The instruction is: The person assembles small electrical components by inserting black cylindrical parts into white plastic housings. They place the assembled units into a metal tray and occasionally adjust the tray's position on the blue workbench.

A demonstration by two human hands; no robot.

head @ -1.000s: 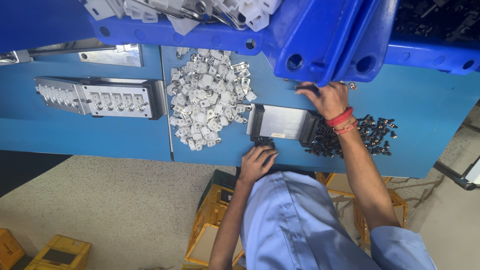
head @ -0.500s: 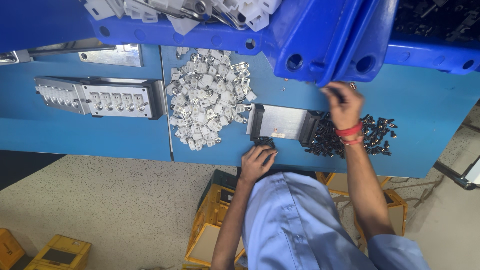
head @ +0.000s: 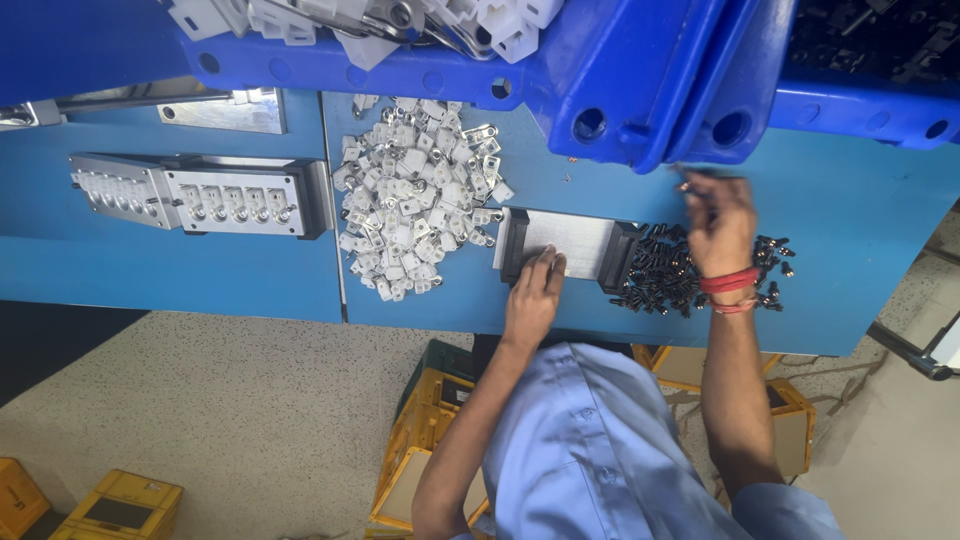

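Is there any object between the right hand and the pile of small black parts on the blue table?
Nothing visible stands in the way. The right hand is raised just above the pile of small black parts, with only bare blue table around it. The metal fixture block lies beside the pile, under the left hand, not between them.

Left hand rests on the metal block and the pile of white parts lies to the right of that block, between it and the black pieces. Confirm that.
Not quite. The head view shows the left hand on the metal block, but the white parts lie to its left; only the black pieces lie to its right.
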